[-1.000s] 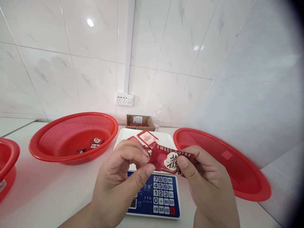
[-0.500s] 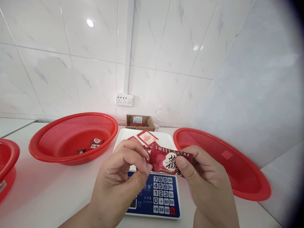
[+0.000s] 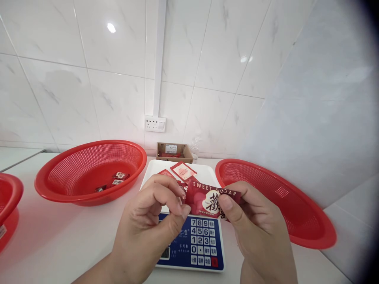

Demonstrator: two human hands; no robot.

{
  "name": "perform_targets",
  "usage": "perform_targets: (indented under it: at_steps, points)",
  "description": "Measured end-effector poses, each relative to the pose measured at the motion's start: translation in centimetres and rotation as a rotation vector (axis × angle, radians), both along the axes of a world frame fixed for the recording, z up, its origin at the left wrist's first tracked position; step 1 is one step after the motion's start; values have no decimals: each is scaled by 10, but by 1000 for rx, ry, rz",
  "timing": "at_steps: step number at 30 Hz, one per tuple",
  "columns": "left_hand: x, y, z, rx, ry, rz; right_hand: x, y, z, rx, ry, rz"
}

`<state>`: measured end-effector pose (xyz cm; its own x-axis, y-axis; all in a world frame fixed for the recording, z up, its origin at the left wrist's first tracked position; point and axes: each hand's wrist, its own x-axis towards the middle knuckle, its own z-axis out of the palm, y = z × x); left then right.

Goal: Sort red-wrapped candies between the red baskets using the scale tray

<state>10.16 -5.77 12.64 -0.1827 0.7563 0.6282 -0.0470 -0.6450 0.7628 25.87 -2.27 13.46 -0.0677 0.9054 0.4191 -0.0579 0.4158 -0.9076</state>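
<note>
Over the scale, a dark red candy packet [image 3: 204, 199] printed "SWEET SUGAR" with black characters is held up, its front facing me. My right hand [image 3: 254, 221] grips its right end, thumb on the front and fingers behind. At its left edge my left hand [image 3: 154, 221] is closed in a pinch of thumb and forefinger, though its fingertips partly hide that corner. Below them lies the electronic scale, its blue keypad [image 3: 204, 240] in front and a white pan [image 3: 207, 171] behind. On the pan a red-bordered card [image 3: 183, 170] and other red pieces are partly covered by my left hand.
A red mesh basket [image 3: 62, 173] at left holds several small candy packets [image 3: 120, 177]. Another red basket [image 3: 296, 205] leans at right, and part of one [image 3: 10, 193] shows at far left. Behind the scale sit a cardboard box [image 3: 186, 152] and a clear plastic item [image 3: 196, 146].
Both hands and the packet keep nearly the same pose. The whole view has shifted very slightly.
</note>
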Motion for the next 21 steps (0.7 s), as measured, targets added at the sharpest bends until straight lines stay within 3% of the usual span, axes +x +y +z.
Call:
perform_targets:
  at_steps: [21]
  points:
    - [2, -1, 1, -2, -37, 8, 2, 0, -1, 48, -24, -1]
